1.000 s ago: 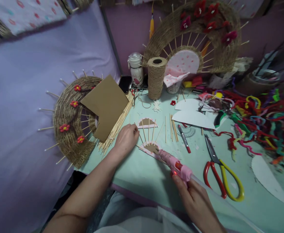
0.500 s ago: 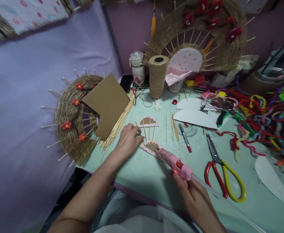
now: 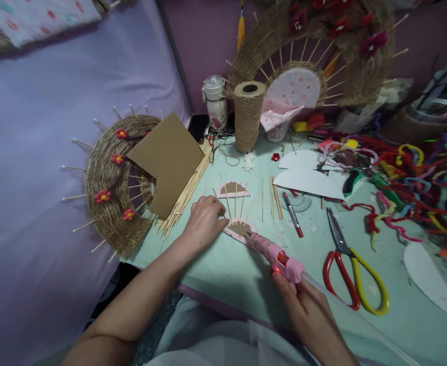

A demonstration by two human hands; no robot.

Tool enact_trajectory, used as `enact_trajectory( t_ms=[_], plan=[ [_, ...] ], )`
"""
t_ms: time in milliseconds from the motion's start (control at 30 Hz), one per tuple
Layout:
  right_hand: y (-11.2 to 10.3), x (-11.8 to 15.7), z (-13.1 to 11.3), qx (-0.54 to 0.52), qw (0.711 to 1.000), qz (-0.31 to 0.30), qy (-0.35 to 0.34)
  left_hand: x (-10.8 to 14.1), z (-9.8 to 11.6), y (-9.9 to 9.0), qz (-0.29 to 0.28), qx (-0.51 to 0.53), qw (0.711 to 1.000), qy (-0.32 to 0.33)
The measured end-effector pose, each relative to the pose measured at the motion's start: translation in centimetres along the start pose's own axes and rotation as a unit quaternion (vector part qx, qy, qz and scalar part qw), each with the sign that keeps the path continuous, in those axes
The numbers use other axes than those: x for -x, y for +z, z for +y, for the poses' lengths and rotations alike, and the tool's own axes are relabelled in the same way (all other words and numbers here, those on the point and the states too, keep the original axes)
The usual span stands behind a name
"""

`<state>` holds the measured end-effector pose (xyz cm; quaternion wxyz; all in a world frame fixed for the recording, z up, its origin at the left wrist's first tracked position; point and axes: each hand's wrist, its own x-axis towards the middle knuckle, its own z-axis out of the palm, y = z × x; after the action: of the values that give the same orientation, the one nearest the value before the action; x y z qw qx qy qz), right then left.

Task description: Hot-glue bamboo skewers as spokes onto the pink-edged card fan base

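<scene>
STICK SETTING ON NEAR HALF-DISC: PARTLY DONE

Dial centre: near half-disc, flat on desk, with 12 o'clock away from the body.

Done, as judged from present layout: several fan sticks spread from the curved edge of near half-disc toward 12 o'clock, lower ends on the cardboard, upper ends reaching over far half-disc. Firmness of the joints: cannot tell.

In hand: right grip, at 4 o'clock, closed around pink glue gun, nozzle over the cardboard face. Left grip, between 9 and 10 o'clock, loosely curled, thumb at the edge of near half-disc. One slim stick just beyond the fingertips; cannot tell whether pinched, lower part being hidden.

Left, by judgement: the 9-to-10 o'clock side of near half-disc and its 2-to-3 o'clock side, with no stick clearly seen on the latter. Loose sticks between 1 and 2 o'clock, apparently unused. Larger stick bundle at 10 o'clock, also apart from near half-disc.
</scene>
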<state>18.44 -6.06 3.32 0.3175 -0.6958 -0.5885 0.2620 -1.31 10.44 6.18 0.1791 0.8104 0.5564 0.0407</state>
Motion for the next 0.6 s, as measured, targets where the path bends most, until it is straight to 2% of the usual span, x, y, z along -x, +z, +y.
enact_trajectory(
  t_ms=[200, 600],
  plan=[
    [0.3, 0.1, 0.6, 0.003, 1.000, -0.001, 0.004, 1.2, 0.7, 0.8, 0.028, -0.014, 0.999, -0.017],
    [0.3, 0.0, 0.6, 0.000, 1.000, 0.000, 0.010, 1.5, 0.9, 1.0, 0.051, -0.044, 0.998, -0.019]
  ],
)
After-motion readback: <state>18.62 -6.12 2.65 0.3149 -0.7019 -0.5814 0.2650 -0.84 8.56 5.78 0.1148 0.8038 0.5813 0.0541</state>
